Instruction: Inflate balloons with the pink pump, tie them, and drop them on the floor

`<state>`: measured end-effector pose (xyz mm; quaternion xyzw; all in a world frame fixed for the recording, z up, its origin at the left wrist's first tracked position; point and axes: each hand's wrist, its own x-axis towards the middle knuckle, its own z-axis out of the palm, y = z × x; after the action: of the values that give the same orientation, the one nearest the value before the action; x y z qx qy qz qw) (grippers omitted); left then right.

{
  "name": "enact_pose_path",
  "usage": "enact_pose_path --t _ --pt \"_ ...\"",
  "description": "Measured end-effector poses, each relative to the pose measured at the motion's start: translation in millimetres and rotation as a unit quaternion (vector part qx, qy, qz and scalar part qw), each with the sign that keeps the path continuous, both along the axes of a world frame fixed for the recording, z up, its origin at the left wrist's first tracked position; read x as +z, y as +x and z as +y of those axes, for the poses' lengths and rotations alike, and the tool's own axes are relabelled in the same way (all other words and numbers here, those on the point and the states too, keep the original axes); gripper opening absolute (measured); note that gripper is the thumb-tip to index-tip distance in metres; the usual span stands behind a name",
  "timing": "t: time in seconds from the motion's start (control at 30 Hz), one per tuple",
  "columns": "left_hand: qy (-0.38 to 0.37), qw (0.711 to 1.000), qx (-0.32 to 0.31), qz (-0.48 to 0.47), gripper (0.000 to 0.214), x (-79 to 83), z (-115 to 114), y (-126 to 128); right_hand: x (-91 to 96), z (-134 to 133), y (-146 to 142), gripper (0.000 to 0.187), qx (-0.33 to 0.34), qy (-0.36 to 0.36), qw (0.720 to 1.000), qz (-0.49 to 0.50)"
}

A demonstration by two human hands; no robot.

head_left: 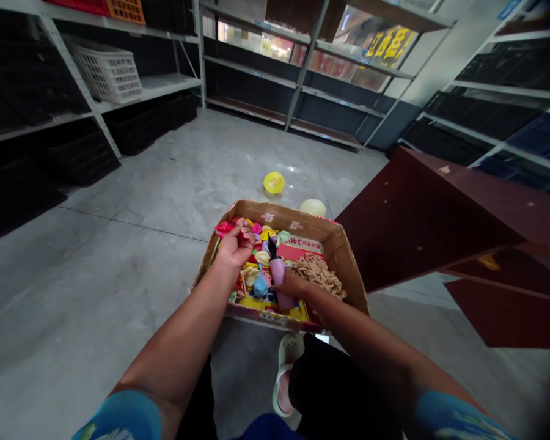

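The left hand [236, 245] was curled shut around a red balloon [224, 228] at the 10 o'clock corner of the cardboard box [341, 247], which sat on the grey floor [119, 256]. The right hand [297, 285] gripped a lilac pump [278, 273], nozzle up, near the box's middle, above loose limp balloons [263, 235]. A tan tangle of strands [319, 273] lay just beside the pump at 3 o'clock. Beyond the box at 12 o'clock, a yellow balloon [274, 182] and a pale balloon [312, 207] rested on the floor.
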<state>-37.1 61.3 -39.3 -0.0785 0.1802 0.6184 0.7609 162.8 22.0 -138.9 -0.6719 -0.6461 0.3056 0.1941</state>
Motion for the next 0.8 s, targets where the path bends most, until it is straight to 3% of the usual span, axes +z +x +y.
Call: enact_pose_path --t 0.13,0.23,0.37,0.53,0.8 --pt "-0.001 1.0 -0.008 -0.011 0.02 -2.5 2 -2 32.8 -5 12 0.037 0.027 -0.032 0.999 -0.002" --pt "-0.001 1.0 -0.002 -0.004 0.017 -4.1 2 -4 66.7 -21 21 0.053 0.068 -0.003 0.997 0.025" --pt "-0.021 0.999 0.02 0.016 0.015 -5.6 4 -6 101.2 -64 27 0.074 0.173 0.076 0.98 0.063" --pt "-0.009 0.998 0.033 0.052 0.015 -5.7 4 -6 110.6 -102 30 0.081 0.219 0.052 0.974 -0.008" --pt "0.025 0.995 0.008 0.093 0.018 1.0 -2 1 112.6 -101 25 0.078 0.216 0.058 0.975 -0.02"
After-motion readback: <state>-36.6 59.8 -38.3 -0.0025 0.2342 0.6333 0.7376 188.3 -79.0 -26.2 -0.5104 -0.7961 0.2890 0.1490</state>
